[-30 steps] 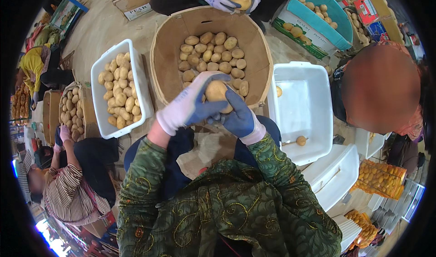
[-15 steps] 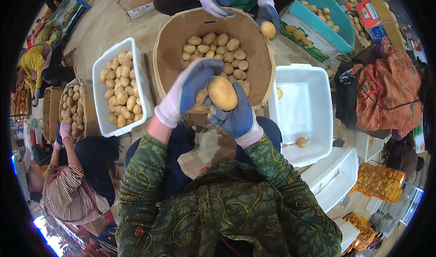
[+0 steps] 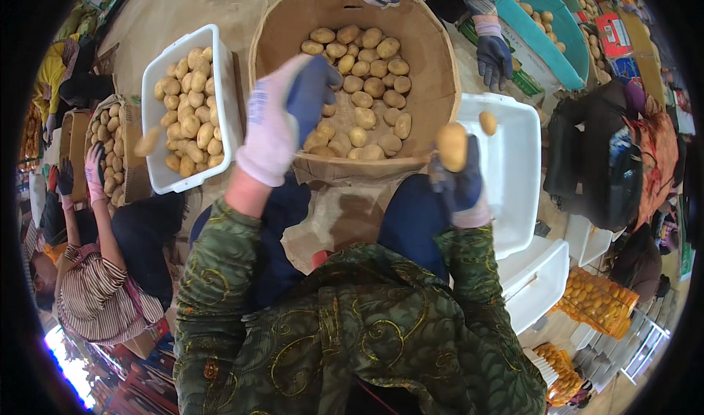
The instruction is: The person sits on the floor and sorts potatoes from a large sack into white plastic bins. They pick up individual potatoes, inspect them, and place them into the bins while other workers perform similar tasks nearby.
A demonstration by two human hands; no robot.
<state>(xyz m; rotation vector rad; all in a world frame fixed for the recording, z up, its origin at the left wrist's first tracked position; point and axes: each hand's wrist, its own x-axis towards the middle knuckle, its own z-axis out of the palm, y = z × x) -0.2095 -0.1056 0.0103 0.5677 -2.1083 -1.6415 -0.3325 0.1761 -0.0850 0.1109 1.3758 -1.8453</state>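
My right hand point(image 3: 463, 184), in a blue-palmed glove, is closed round a large potato point(image 3: 452, 148) beside the right rim of the cardboard box point(image 3: 367, 167); motion blurs its fingers. My left hand point(image 3: 282, 114), in a matching glove, hangs above the box's near left side, its fingers bent but apart, and I see nothing in them. Several potatoes point(image 3: 363, 100) lie on the bottom of the box. To the right is a white tub point(image 3: 513, 173). Another potato point(image 3: 488, 123) shows at the tub's far left, resting or in the air, I cannot tell.
A white tub point(image 3: 150, 96) full of potatoes stands left; a blurred potato point(image 3: 149, 142) shows beside its outer wall. Across the box are a co-worker's gloved hands point(image 3: 495, 59). Another person point(image 3: 103, 290) sits at left. A teal-lined box point(image 3: 576, 56) and mesh sacks point(image 3: 598, 301) are at right.
My right hand has carried the potato rightward, away from my left hand, which has moved slightly left. The co-worker's hand has let go of a potato. The whole view has shifted.
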